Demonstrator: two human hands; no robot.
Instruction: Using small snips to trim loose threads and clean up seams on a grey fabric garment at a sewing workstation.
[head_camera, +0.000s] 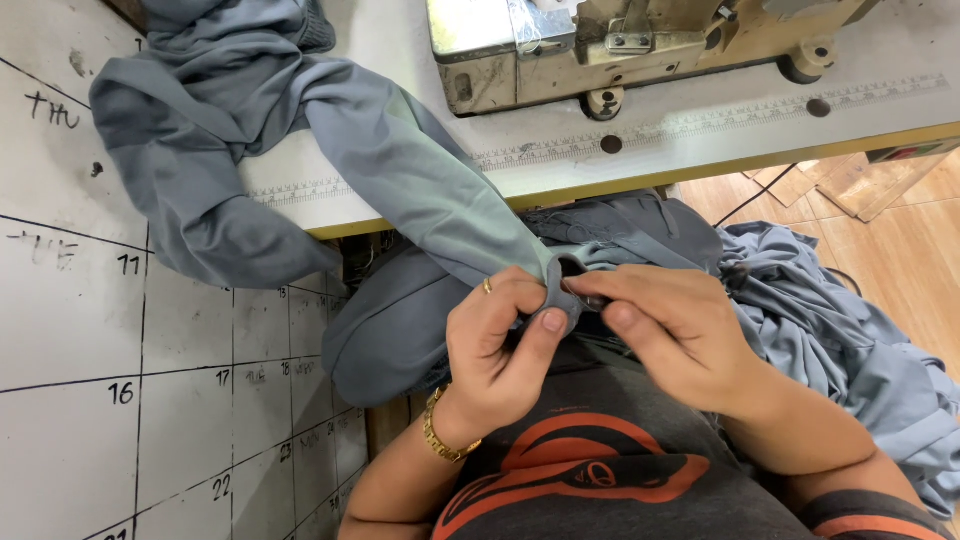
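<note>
A long piece of grey-blue fabric (400, 170) runs from the sewing table down to my lap. My left hand (500, 340), with a ring and a gold bracelet, pinches its folded edge between thumb and fingers. My right hand (670, 330) grips the same edge from the right, so the fingertips of both hands meet at the fold. More of the same grey-blue cloth (850, 340) lies bunched over my right side and lap.
A beige sewing machine (620, 40) stands on the white table (700, 130), whose front edge carries a printed ruler strip. A white board ruled into numbered squares (100, 380) lies at the left. Wooden floor (900, 230) shows at the right.
</note>
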